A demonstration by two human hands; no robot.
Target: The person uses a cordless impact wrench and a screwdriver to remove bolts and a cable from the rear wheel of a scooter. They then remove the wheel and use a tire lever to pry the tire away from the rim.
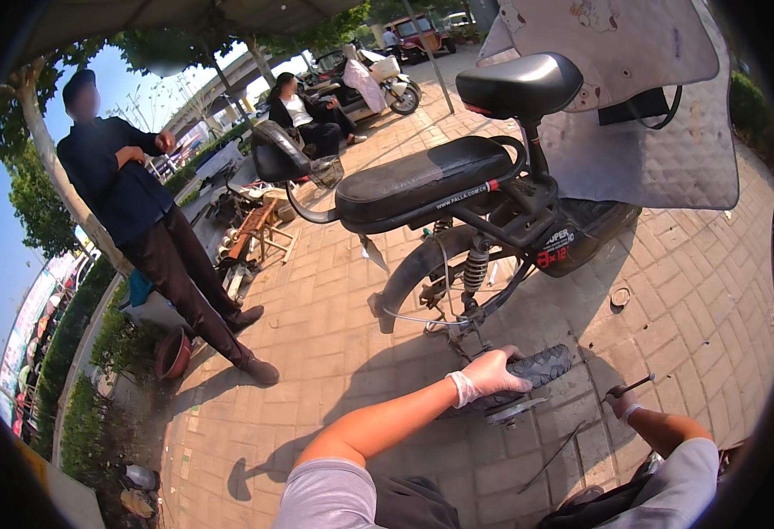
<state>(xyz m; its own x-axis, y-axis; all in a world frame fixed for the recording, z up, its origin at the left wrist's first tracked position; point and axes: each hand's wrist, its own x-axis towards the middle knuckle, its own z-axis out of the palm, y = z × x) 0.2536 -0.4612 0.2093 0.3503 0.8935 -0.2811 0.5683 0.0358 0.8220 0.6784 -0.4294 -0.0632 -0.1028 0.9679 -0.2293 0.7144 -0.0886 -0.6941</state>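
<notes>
Before me a black electric bike (427, 178) stands with its rear wheel off the frame. My left hand (491, 377), in a thin clear glove, grips the top of a knobby rubber tire (542, 366) on a wheel held upright on the paving. A metal brake part (516, 410) shows on the wheel's near side. To the right of the wheel, my gloved right hand (620, 401) is closed on a slim metal tool (639, 383) of unclear kind. The rear fender (403, 268) and coil shock absorber (476, 268) are exposed above the wheel.
A standing person (122, 178) is at the left, and another person (307, 119) sits behind the bike. A long thin rod (551, 457) lies on the paving near my legs. A round lid-like object (620, 297) lies right of the bike. A red-brown bucket (174, 354) is by the bushes.
</notes>
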